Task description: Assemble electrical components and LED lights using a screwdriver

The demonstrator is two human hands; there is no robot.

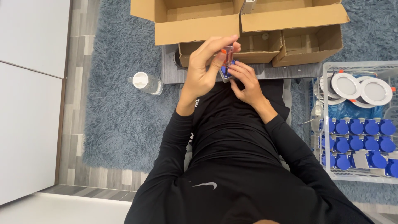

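Small blue-and-grey plastic fitting (226,71) sat pinched between both hands above the lap, the left hand (203,68) curled around an orange-handled screwdriver (227,56) set upright into it, the right hand (247,83) closing its fingers on the part's lower edge. Judging by this, that piece was mid-assembly. Further right, the white wire basket (325,124) already held rows of blue plastic fittings (356,141) beside round white downlights (360,89).

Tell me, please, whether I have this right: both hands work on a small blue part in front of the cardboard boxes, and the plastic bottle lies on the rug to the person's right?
Not quite: the head view shows the bottle on the rug to the person's left. The rest holds: the left hand and right hand work on the small blue part before the cardboard boxes.
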